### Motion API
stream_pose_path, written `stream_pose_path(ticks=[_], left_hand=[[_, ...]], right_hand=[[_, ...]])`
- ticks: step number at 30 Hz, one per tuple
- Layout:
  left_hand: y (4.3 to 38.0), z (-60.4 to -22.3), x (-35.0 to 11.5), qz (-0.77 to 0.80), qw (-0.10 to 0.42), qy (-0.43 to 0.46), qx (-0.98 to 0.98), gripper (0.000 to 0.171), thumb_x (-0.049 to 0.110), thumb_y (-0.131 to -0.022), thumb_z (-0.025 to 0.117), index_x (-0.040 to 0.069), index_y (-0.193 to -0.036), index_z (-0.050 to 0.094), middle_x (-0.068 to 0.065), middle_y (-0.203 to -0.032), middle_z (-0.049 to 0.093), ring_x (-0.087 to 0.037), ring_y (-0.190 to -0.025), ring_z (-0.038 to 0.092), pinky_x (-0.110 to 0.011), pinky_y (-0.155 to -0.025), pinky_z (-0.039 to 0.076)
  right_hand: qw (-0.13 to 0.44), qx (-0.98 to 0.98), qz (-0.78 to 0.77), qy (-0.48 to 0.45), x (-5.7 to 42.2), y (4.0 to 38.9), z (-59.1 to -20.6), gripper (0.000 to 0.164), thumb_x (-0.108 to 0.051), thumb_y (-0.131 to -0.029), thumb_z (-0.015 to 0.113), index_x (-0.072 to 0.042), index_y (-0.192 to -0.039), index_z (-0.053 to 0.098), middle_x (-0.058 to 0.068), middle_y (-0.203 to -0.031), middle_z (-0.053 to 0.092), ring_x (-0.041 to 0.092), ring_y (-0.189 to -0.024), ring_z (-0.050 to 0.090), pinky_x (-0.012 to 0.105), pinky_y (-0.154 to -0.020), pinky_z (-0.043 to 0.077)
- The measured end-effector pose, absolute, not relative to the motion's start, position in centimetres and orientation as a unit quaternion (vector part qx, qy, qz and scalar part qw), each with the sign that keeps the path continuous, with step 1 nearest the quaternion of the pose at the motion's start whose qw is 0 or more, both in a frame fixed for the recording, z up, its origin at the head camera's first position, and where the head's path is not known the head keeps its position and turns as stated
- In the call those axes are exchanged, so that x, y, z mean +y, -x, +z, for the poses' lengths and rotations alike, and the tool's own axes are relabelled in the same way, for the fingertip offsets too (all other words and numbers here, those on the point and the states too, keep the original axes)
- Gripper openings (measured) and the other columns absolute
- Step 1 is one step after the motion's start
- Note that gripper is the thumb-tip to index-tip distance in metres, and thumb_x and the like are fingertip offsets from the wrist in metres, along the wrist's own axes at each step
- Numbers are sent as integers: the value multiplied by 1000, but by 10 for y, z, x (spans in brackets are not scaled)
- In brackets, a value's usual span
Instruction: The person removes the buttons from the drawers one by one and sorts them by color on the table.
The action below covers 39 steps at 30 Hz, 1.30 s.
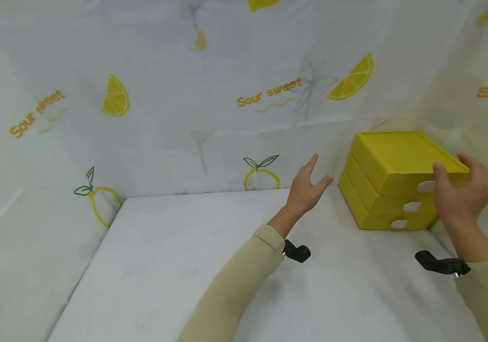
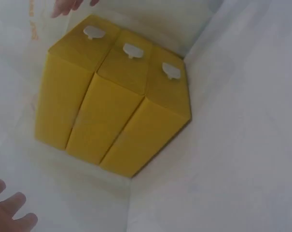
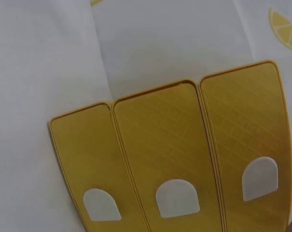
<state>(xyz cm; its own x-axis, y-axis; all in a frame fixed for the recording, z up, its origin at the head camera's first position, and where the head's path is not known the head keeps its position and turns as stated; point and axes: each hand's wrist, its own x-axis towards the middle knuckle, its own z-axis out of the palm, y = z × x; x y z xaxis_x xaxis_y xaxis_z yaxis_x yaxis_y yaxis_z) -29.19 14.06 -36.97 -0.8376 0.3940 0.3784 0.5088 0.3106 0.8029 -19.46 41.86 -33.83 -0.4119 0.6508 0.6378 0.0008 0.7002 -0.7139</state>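
Observation:
A yellow three-drawer box (image 1: 406, 152) stands in the right rear corner of the white table, a white tab (image 1: 425, 186) on each drawer front. My right hand (image 1: 462, 190) is at its upper right front corner, thumb raised before the top drawer and fingers spread toward the right side. In the left wrist view, those right-hand fingertips (image 2: 73, 6) show just beyond the box. To the left of the box, my left hand (image 1: 305, 190) is held in the air with thumb and fingers apart, holding nothing. The right wrist view shows all three drawer fronts (image 3: 160, 135) closed.
White sheeting (image 1: 162, 142) printed with lemons and lettering hangs behind and on both sides of the table (image 1: 162, 266). The box stands close to the back and right sheets. Each wrist carries a black camera mount (image 1: 440, 263).

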Motion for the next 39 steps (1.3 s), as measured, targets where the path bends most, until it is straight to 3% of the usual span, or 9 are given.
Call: stream_pose_path(ticks=[4, 12, 17, 24, 26, 30, 34, 39], left_hand=[[293, -369, 166, -499, 62, 293, -813, 70, 47, -102, 55, 27, -162, 25, 4, -165, 35, -15, -152, 34, -33, -124, 34], [284, -371, 210, -475, 36, 297, -828, 72, 55, -101, 51, 27, -162, 24, 9, -165, 31, -10, -152, 32, -29, -123, 33], [277, -365, 235, -476, 11, 303, -826, 70, 55, -100, 54, 33, -161, 26, 13, -163, 34, -7, -152, 32, -27, -123, 33], [269, -361, 258, -444, -19, 311, -840, 63, 58, -103, 46, 49, -158, 17, 8, -169, 20, -17, -152, 33, -40, -119, 41], [268, -363, 264, -440, -26, 315, -840, 61, 59, -103, 42, 49, -158, 17, 8, -169, 18, -18, -152, 33, -40, -119, 40], [271, -363, 271, -456, -23, 315, -832, 56, 59, -104, 39, 48, -157, 25, 6, -169, 20, -20, -151, 36, -39, -119, 40], [275, -364, 273, -494, -9, 303, -815, 49, 57, -105, 41, 46, -152, 40, 3, -167, 27, -22, -150, 39, -42, -117, 42], [280, -367, 272, -556, 0, 275, -784, 44, 55, -105, 42, 40, -145, 50, 3, -163, 36, -19, -149, 39, -39, -116, 44]], right_hand=[[462, -769, 370, 242, 427, 198, -338, 52, -36, -97, 63, -14, -144, 56, 0, -148, 55, 20, -142, 44, 31, -123, 24], [390, -802, 378, 249, 445, 198, -348, 66, -40, -96, 65, -10, -151, 46, 13, -157, 45, 32, -147, 37, 40, -127, 22], [364, -798, 396, 272, 450, 198, -350, 78, -45, -92, 69, -15, -156, 39, 11, -162, 36, 30, -151, 30, 40, -128, 19], [271, -771, 494, 295, 452, 193, -350, 96, -51, -93, 64, -26, -164, 5, 1, -172, 1, 21, -159, 1, 37, -132, 2], [262, -751, 526, 301, 451, 192, -351, 99, -50, -92, 65, -30, -163, -2, -3, -172, -4, 16, -159, -3, 33, -131, 0], [265, -733, 541, 317, 448, 190, -350, 100, -50, -91, 67, -35, -161, -3, -6, -171, -2, 12, -158, 1, 27, -130, 2], [272, -727, 535, 334, 445, 189, -347, 93, -50, -90, 69, -36, -158, 7, -13, -167, 9, 11, -154, 8, 26, -129, 7], [281, -700, 550, 359, 434, 196, -346, 82, -51, -88, 72, -39, -151, 21, -26, -146, 23, 6, -148, 19, 23, -126, 14]])
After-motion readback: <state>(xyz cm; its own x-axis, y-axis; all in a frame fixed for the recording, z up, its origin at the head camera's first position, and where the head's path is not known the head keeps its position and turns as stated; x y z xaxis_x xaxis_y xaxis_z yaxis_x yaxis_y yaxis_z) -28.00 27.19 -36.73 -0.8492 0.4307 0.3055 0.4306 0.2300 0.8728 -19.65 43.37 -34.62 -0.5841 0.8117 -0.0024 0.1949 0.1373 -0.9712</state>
